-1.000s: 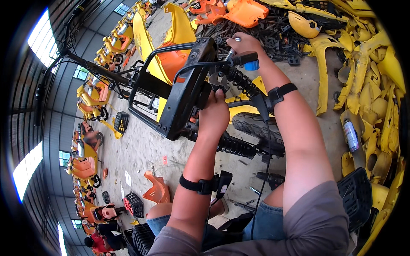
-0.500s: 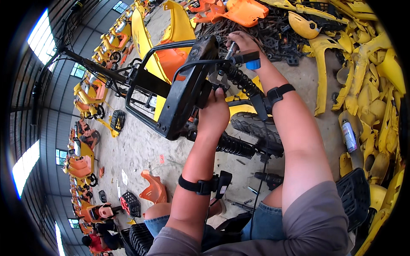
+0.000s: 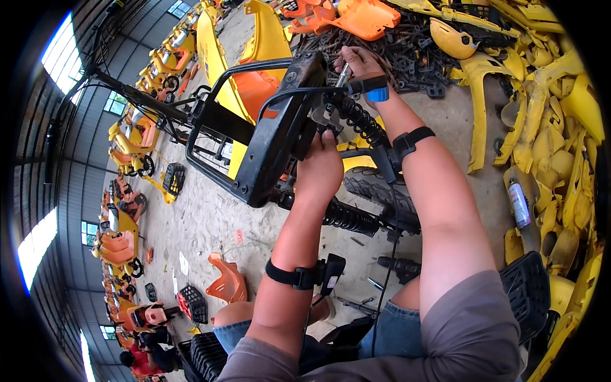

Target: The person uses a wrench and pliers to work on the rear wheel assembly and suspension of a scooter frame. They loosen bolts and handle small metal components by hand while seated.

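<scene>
The left hand is closed around the edge of a black seat base tipped up on the frame of a small ride-on vehicle, holding it steady near the middle of the view. Just beyond it, the right hand grips the shaft of a tool with a blue part, fingers wrapped tight — the tip is hidden behind the frame, so what it meets cannot be told. A black coil spring shock runs between the two hands, and a second one lies lower, beside a knobbly tyre. Both wrists wear black straps.

To the right, a heap of yellow plastic body panels covers the concrete floor — a spray can lies among them. Far behind the frame stand a yellow shell and orange parts. On the left, rows of yellow and orange ride-on machines line the hall.
</scene>
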{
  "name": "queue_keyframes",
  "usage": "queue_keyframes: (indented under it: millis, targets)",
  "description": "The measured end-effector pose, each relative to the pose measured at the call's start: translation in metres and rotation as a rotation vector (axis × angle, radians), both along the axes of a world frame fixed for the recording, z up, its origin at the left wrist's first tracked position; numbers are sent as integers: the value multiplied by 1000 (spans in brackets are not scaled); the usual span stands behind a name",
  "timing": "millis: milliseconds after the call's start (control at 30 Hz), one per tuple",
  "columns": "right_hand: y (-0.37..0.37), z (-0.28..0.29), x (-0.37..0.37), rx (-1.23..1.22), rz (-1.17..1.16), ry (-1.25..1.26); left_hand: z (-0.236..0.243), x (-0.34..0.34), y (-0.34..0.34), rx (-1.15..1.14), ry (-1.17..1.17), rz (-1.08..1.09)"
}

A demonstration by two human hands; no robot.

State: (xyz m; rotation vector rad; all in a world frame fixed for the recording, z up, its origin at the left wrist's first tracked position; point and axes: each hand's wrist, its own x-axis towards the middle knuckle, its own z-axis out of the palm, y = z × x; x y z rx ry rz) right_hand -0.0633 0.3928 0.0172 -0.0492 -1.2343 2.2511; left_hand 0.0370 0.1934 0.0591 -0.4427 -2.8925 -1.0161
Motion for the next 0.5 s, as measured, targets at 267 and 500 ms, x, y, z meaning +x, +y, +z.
queue_keyframes:
  millis: [267, 500]
  targets:
    - [43, 37, 21, 1049, -111, -566, -1, 0, -3, -22, 15, 2]
    - [18, -19, 8, 253, -114, -132, 2, 1, -4, -55, 2, 27]
